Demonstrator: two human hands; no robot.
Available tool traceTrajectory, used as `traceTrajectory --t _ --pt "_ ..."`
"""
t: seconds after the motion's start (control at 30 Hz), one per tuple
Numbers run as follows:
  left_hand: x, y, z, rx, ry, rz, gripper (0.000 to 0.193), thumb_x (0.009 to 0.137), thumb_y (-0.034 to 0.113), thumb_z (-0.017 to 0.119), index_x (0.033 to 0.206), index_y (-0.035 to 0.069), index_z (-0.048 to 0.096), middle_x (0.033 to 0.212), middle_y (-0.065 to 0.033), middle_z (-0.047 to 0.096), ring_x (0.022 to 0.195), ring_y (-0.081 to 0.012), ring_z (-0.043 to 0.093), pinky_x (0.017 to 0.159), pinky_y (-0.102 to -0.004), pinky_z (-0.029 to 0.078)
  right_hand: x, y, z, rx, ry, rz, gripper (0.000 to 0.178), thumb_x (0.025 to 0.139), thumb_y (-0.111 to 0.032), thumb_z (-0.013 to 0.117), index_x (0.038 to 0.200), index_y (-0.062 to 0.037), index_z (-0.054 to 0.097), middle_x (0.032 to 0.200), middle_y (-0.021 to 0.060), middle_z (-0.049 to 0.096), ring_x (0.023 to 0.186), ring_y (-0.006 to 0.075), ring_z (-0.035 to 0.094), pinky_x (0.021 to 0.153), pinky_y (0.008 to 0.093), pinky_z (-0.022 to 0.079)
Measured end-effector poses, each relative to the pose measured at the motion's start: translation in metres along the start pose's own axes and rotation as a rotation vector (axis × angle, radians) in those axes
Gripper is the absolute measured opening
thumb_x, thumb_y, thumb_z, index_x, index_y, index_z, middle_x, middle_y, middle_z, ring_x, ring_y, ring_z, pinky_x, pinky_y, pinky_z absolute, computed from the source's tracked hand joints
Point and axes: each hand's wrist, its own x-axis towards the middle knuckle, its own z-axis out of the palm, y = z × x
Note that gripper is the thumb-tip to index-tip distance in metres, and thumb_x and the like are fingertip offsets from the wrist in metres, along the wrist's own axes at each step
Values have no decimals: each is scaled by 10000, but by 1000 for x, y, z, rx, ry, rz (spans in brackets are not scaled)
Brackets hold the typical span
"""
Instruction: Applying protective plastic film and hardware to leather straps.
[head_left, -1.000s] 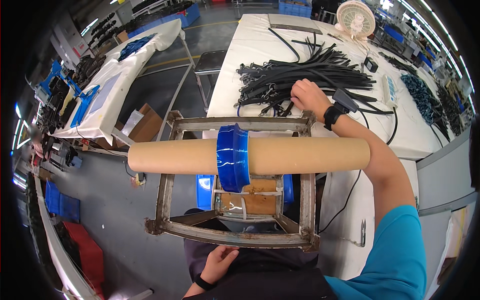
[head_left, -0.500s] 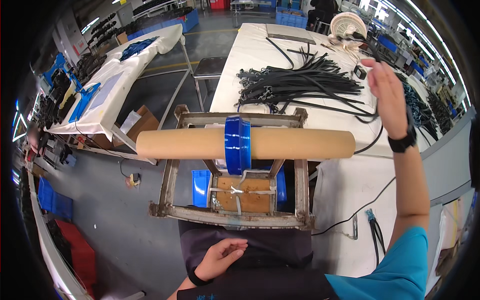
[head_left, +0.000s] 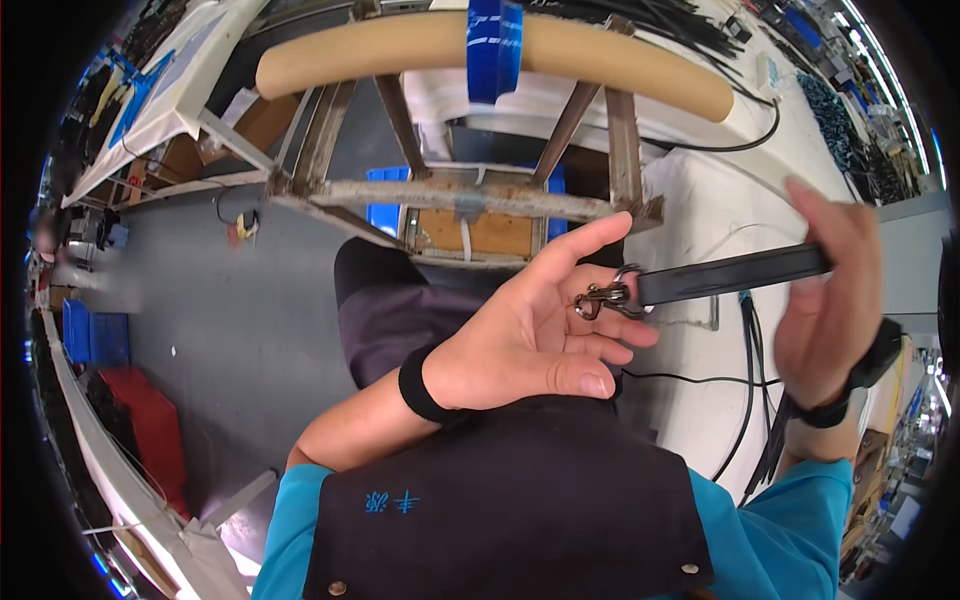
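A flat black strap [head_left: 735, 275] stretches between my two hands, with a metal snap hook [head_left: 605, 295] at its left end. My right hand [head_left: 838, 300], a little blurred, grips the strap's right end between thumb and fingers. Under the hook, my left hand [head_left: 520, 335] is open, palm up, its fingers spread. The hook lies over those fingers, and they are not closed round it. Beyond my hands, a long cardboard tube [head_left: 400, 50] rests across a worn metal frame [head_left: 450, 195]. Blue tape [head_left: 494, 50] encircles the tube's middle.
To the right is a white-covered table [head_left: 675, 215] with a dark cable and several thin black straps [head_left: 755, 370]. More black straps lie at its far end, partly cut off. Blue crates [head_left: 95, 335] and a red box [head_left: 145, 425] stand on the floor at left.
My right hand has come down and back from the far table, now holding a black strap with a hook. My left hand has risen under the hook. The view has tilted down.
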Motion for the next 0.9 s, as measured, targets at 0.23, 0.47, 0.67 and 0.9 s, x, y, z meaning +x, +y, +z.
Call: traceTrajectory --t 0.23,0.47,0.67,0.9 --pt "-68 1 -10 300 323 0 314 848 -14 616 1133 -1 484 861 -87 627 779 -144 643 728 -267 516 -56 -69 52 628 -337 296 258 841 -100 590 1068 22 567 834 175 549 729 343 535 660 365 435" --pt "-104 14 -9 1186 363 -105 319 805 0 680 1087 -6 530 812 -51 611 720 -76 578 643 -230 470 -65 -91 85 949 -421 284 591 777 -195 698 1265 15 440 1195 196 483 1084 327 495 912 362 403" --pt "-92 0 -21 1290 332 183 336 689 10 759 1005 35 648 743 -42 585 675 -125 578 612 -255 483 -53 -127 126 1407 -465 371 638 787 -156 719 1297 18 377 1186 177 513 1047 250 558 881 319 448" --pt "-92 6 -37 1098 222 30 352 676 -32 749 1014 26 673 796 -72 643 695 -139 615 616 -252 490 -62 -122 131 1407 -422 500 414 806 -54 692 1133 -10 442 872 95 658 886 162 667 725 241 522"
